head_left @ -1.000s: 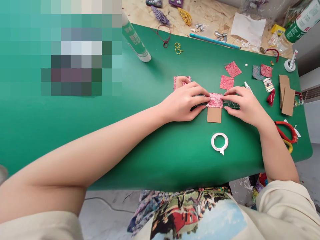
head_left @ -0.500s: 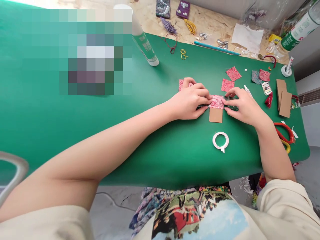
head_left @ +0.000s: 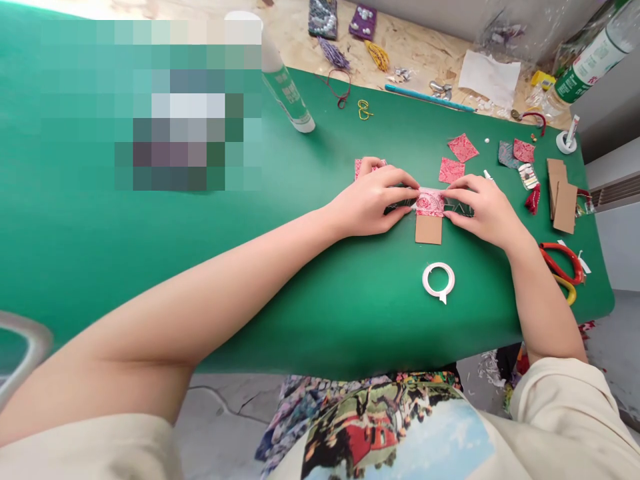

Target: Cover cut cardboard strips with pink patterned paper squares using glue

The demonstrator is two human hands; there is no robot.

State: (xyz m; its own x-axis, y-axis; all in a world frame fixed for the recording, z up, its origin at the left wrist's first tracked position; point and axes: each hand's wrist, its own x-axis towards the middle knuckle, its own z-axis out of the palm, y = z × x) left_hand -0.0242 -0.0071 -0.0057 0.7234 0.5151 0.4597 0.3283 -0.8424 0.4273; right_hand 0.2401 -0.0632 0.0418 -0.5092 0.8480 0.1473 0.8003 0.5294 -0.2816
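A small red and white patterned fabric piece (head_left: 429,202) lies over the upper part of a brown cardboard square (head_left: 429,231) on the green table (head_left: 310,307). My left hand (head_left: 377,200) pinches the fabric at its left edge. At the right edge, the fingertips of my right hand (head_left: 475,203) grip it too. Beneath the back of my left hand, another red patterned piece (head_left: 359,168) is partly covered. A roll of white tape (head_left: 439,280) rests just below the cardboard.
Red fabric squares (head_left: 452,170) lie beyond my right hand. Cardboard strips (head_left: 565,203) and red-handled scissors (head_left: 563,260) are at the right. A glue bottle (head_left: 290,100) stands at the back, near a blue pencil (head_left: 430,97).
The whole view has shifted slightly. The fingers of both hands have moved a little at the fabric's side edges, and more of its upper part shows.
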